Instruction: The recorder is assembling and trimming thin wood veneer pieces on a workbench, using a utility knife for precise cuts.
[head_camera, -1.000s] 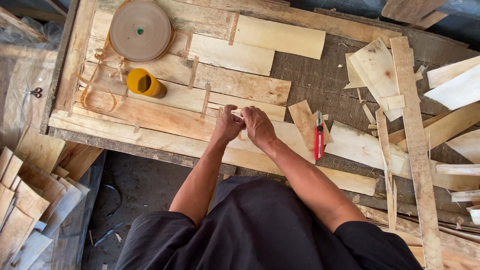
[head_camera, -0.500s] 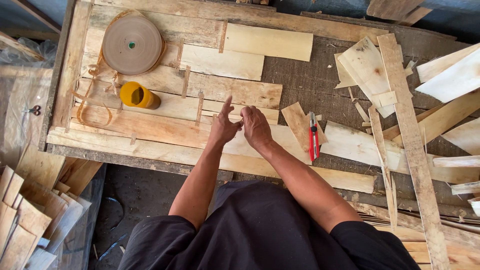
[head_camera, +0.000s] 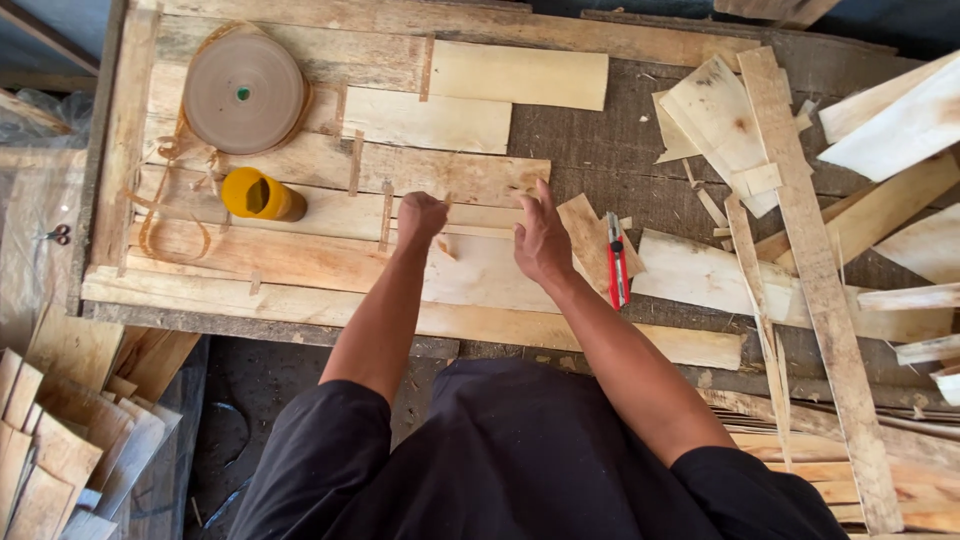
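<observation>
- On the veneer sheets (head_camera: 300, 262), left hand (head_camera: 420, 218) is curled shut, seemingly pinching a thin tape strip (head_camera: 480, 203)
- Right hand (head_camera: 541, 240) spreads its fingers open, touching the strip's other end
- Red utility knife (head_camera: 616, 260) lies just beside it
</observation>
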